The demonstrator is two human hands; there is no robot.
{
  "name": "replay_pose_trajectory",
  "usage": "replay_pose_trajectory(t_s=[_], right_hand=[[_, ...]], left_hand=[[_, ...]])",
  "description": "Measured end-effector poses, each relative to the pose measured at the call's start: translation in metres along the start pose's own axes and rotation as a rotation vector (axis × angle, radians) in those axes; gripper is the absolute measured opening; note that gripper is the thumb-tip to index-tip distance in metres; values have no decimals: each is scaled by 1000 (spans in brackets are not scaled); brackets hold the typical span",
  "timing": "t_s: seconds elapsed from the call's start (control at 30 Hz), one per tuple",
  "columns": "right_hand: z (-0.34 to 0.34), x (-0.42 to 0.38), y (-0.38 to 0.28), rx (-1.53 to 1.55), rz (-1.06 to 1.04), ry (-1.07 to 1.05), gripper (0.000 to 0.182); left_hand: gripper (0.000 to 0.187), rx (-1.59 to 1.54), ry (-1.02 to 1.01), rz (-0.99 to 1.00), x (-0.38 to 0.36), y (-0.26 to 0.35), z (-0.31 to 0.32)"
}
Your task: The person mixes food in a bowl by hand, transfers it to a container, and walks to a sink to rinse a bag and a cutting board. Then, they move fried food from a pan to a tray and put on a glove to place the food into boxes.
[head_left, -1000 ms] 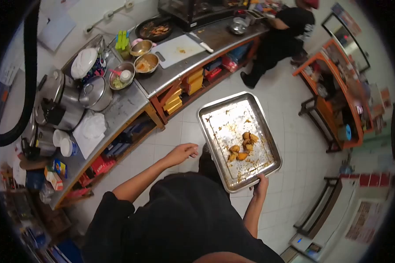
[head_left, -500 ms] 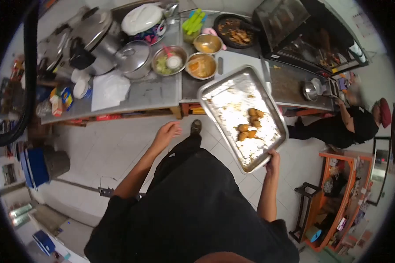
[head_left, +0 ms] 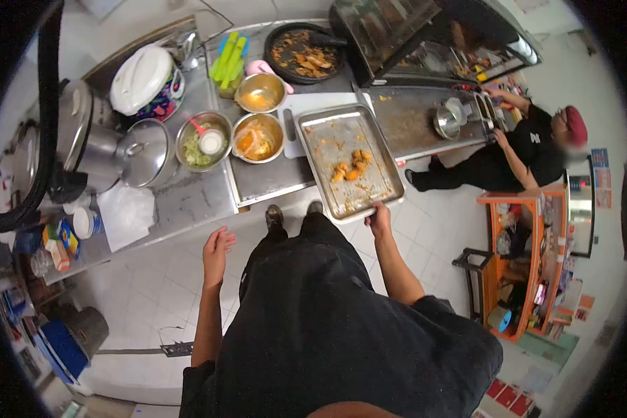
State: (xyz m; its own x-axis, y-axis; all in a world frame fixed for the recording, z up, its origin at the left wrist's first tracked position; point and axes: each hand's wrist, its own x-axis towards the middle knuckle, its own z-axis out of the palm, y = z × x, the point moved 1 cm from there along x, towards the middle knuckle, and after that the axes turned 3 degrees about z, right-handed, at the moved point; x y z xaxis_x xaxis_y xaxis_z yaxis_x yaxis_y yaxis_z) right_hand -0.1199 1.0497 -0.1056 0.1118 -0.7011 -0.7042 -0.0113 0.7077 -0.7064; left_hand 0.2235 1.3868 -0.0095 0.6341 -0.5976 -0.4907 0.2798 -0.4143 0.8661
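Note:
A metal tray [head_left: 327,150] with browned food pieces [head_left: 352,166] near its middle extends over the counter edge. My right hand [head_left: 379,219] grips its near edge, fingers partly hidden under the rim. Away from everything, in front of the counter, my left hand [head_left: 219,242] is held with its fingers extended and nothing in them. Beneath the tray's far end lies a white cutting board [head_left: 306,104]. To the tray's left are a bowl with orange and pale contents [head_left: 258,138] and a bowl with green food and a red-handled utensil [head_left: 203,142].
A person in a red cap [head_left: 529,146] stands at the right of the counter, near a metal bowl [head_left: 446,121]. Large pots [head_left: 145,152] are at the left, a dark pan [head_left: 305,52] and a glass cabinet [head_left: 425,42] at the back. An orange shelf [head_left: 522,198] stands lower right.
The tray in my right hand has moved forward and lies flatter, nearer the counter. My view has turned right and the left hand is still free. The person at the right now faces the counter's far end.

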Motion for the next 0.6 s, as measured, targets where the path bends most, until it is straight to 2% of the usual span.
replay_pose_trajectory(t_s=[0.2, 0.3, 0.37, 0.4, 0.43, 0.53, 0.6], right_hand=[[28, 57, -7, 93, 111, -46, 20], [40, 69, -6, 85, 168, -165, 29], [46, 64, -5, 54, 198, -159, 46], [48, 59, -10, -29, 164, -224, 59], [46, 54, -16, -39, 174, -238, 59], [34, 39, -39, -387, 224, -465, 51], [20, 37, -51, -700, 117, -469, 38]], left_hand=[[38, -28, 57, -3, 9, 2, 9], [37, 0, 61, -29, 15, 11, 22], [37, -21, 47, -34, 18, 17, 36], [37, -21, 62, -36, 22, 19, 42], [36, -28, 58, -26, 25, 21, 49], [35, -54, 77, -20, 28, 30, 72], [34, -67, 98, -19, 31, 38, 87]])
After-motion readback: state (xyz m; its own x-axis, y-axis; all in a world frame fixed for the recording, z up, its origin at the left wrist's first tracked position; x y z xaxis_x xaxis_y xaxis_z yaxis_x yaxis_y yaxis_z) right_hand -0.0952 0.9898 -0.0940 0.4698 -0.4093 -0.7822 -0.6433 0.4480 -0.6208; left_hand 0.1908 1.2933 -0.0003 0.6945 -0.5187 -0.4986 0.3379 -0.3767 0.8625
